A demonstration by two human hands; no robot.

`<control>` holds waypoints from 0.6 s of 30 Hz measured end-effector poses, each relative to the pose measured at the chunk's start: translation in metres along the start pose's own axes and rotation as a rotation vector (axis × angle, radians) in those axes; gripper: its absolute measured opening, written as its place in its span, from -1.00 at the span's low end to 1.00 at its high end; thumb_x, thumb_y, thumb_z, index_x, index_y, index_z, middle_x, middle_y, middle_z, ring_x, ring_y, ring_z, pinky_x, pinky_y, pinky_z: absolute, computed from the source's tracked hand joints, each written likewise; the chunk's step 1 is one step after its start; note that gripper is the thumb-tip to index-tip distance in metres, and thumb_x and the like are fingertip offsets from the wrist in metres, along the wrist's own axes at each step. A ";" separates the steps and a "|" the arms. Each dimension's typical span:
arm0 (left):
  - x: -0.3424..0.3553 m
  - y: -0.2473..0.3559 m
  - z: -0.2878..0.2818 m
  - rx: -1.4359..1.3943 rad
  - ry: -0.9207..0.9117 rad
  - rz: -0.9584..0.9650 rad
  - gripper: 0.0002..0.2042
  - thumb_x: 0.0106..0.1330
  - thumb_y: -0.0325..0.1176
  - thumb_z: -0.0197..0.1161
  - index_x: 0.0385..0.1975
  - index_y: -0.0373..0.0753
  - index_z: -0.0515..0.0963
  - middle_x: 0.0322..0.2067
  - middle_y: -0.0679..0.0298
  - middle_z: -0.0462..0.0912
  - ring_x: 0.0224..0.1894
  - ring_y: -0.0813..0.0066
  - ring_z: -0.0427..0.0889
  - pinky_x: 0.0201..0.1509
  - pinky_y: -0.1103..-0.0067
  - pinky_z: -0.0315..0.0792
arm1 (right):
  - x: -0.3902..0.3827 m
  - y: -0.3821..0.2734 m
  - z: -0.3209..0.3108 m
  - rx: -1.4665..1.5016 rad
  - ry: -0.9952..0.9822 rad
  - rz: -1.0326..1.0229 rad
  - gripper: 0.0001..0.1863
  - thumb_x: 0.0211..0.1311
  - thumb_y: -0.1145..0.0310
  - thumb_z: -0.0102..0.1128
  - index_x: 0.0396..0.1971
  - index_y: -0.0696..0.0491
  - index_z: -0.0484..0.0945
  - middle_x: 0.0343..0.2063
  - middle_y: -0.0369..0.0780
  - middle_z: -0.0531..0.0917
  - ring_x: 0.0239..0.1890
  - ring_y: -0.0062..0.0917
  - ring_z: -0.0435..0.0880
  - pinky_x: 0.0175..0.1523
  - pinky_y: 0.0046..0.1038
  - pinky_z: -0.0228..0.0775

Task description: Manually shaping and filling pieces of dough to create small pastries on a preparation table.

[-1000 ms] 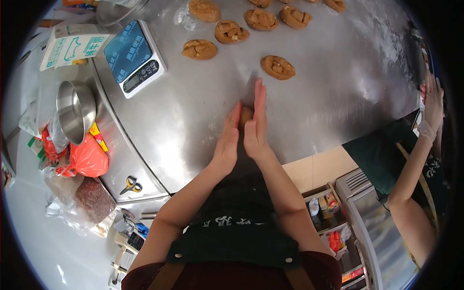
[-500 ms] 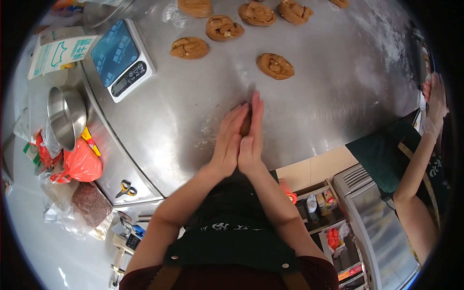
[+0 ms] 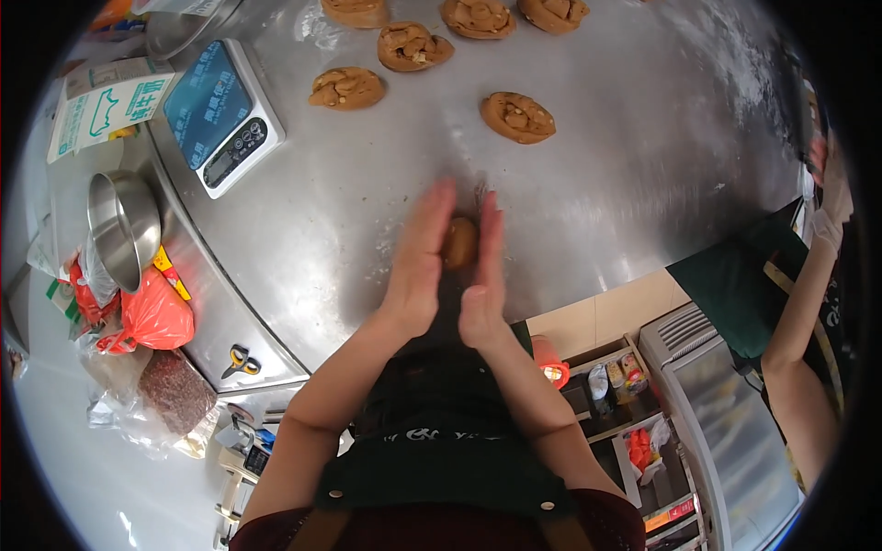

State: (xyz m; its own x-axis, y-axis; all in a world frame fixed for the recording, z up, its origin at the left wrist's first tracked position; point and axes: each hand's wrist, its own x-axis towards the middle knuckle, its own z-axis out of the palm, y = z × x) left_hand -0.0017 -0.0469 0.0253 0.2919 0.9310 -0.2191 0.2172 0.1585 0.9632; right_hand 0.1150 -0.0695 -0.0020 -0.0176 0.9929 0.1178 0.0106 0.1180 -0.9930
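Observation:
A small, smooth brown dough ball (image 3: 460, 243) sits between my palms, low over the steel worktop. My left hand (image 3: 421, 271) stands on edge along its left side, fingers stretched out and slightly blurred. On the ball's right, my right hand (image 3: 485, 271) is upright too, its fingers straight. Neither hand has its fingers wrapped around the dough. Beyond my fingertips lies an oval brown dough piece (image 3: 518, 118) with pale bits in it. Similar rough pieces lie farther off, among them one dough piece (image 3: 347, 88) at the left and another dough piece (image 3: 414, 47) behind it.
At left are a kitchen scale (image 3: 241, 151), a milk carton (image 3: 103, 115), a steel bowl (image 3: 119, 220), a red plastic bag (image 3: 158, 312) and scissors (image 3: 241, 362). Flour dusts the steel worktop (image 3: 625, 165). A co-worker's arm (image 3: 799, 303) reaches in at right, above an open drawer (image 3: 634, 395).
My hands have parted from a close press, baring the dough ball between them. The left hand has shifted leftward. The co-worker's arm has moved a little.

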 end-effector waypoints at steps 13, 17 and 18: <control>-0.033 -0.009 0.022 0.021 0.070 0.033 -0.40 0.42 -0.05 -0.42 0.31 -0.40 0.00 0.33 -0.02 0.01 0.37 0.07 -0.02 0.39 0.34 -0.13 | 0.023 0.003 -0.003 -0.037 -0.027 0.034 -0.16 0.31 -0.03 -0.33 0.28 0.38 -0.27 0.33 0.14 -0.14 0.40 -0.07 -0.19 0.40 -0.19 -0.32; -0.017 -0.012 0.009 -0.008 0.057 -0.021 -0.39 0.42 -0.03 -0.44 0.30 -0.40 0.03 0.32 0.00 0.04 0.36 0.15 0.02 0.39 0.39 -0.12 | 0.005 0.006 -0.004 -0.060 0.021 -0.012 -0.19 0.31 0.03 -0.32 0.28 0.40 -0.23 0.33 0.14 -0.13 0.39 -0.08 -0.13 0.40 -0.21 -0.29; -0.014 -0.013 0.007 0.006 0.001 -0.037 -0.38 0.41 -0.02 -0.43 0.29 -0.40 0.04 0.31 0.00 0.06 0.36 0.15 0.03 0.39 0.38 -0.11 | 0.000 0.002 -0.001 -0.051 0.041 0.010 -0.20 0.32 0.03 -0.32 0.27 0.41 -0.23 0.33 0.13 -0.12 0.39 -0.08 -0.11 0.39 -0.22 -0.28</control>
State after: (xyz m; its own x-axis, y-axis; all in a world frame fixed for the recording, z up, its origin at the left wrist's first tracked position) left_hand -0.0018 -0.0639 0.0150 0.2828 0.9249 -0.2541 0.2330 0.1907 0.9536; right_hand 0.1157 -0.0696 -0.0037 0.0233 0.9937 0.1096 0.0616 0.1080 -0.9922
